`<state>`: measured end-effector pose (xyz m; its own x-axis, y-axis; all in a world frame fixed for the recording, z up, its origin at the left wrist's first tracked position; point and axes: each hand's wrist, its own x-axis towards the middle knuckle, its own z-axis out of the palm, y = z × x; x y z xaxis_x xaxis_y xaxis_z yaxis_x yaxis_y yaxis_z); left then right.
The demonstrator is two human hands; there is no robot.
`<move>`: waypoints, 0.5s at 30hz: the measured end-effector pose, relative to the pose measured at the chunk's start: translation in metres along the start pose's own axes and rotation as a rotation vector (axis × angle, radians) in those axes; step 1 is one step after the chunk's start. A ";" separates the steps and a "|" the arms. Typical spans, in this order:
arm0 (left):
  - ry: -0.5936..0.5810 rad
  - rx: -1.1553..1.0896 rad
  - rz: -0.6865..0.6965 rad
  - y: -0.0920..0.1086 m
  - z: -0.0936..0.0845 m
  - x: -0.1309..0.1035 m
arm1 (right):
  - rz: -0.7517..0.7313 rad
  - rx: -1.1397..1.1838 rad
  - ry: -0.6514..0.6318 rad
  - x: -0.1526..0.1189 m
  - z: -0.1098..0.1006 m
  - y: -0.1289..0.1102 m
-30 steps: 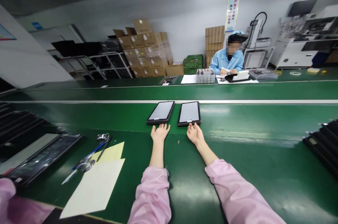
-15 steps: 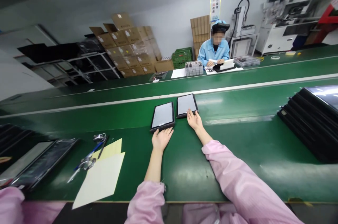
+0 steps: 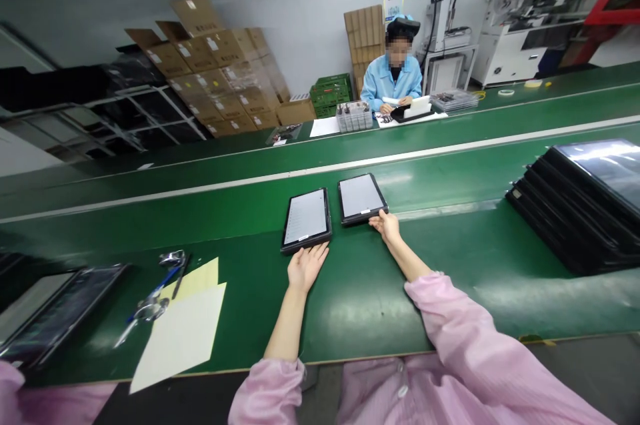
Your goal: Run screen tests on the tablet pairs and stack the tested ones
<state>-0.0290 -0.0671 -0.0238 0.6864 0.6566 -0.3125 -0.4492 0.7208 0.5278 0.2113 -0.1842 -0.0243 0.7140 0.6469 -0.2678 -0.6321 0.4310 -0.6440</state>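
Two tablets in black cases with pale lit screens lie side by side ahead of me. Fingers of my left hand (image 3: 305, 266) reach palm up to the near edge of the left tablet (image 3: 306, 217), their tips partly hidden beneath it. At the near right corner of the right tablet (image 3: 363, 195), my right hand (image 3: 387, 226) is closed on the case edge, with some fingers under it. A narrow gap separates the two tablets. Both screens face up.
Black tablets are stacked at the right (image 3: 575, 211), with more dark devices (image 3: 65, 311) at the left. Paper sheets (image 3: 185, 331) and a blue-handled tool (image 3: 150, 305) lie left of me. Across the green bench (image 3: 240, 218), a co-worker (image 3: 395, 78) sits beside clear trays (image 3: 354, 117).
The right tablet has moved right along with my right hand, which has shifted to its near right corner. My left hand stays at the left tablet's near edge. The camera view has tilted down.
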 end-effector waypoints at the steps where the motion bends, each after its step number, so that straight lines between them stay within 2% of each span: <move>1: 0.000 0.011 -0.021 -0.004 0.001 -0.005 | 0.009 -0.031 0.022 -0.017 -0.010 -0.003; 5: -0.038 0.096 -0.119 -0.029 -0.005 -0.039 | 0.044 -0.144 0.075 -0.098 -0.063 -0.027; 7: -0.062 0.118 -0.146 -0.047 -0.013 -0.067 | 0.067 -0.200 0.082 -0.141 -0.092 -0.041; 9: -0.073 0.121 -0.174 -0.066 -0.023 -0.098 | 0.117 -0.378 0.019 -0.183 -0.120 -0.052; 11: -0.092 0.153 -0.233 -0.084 -0.036 -0.131 | 0.140 -0.511 0.040 -0.219 -0.146 -0.062; 13: -0.132 0.240 -0.328 -0.095 -0.049 -0.162 | 0.278 -0.653 0.030 -0.249 -0.168 -0.075; 15: -0.133 0.391 -0.436 -0.094 -0.059 -0.189 | 0.438 -0.879 -0.064 -0.270 -0.181 -0.096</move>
<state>-0.1502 -0.2459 -0.0611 0.8373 0.2668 -0.4773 0.1164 0.7659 0.6323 0.1335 -0.5141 -0.0205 0.4358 0.6821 -0.5872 -0.3691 -0.4596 -0.8078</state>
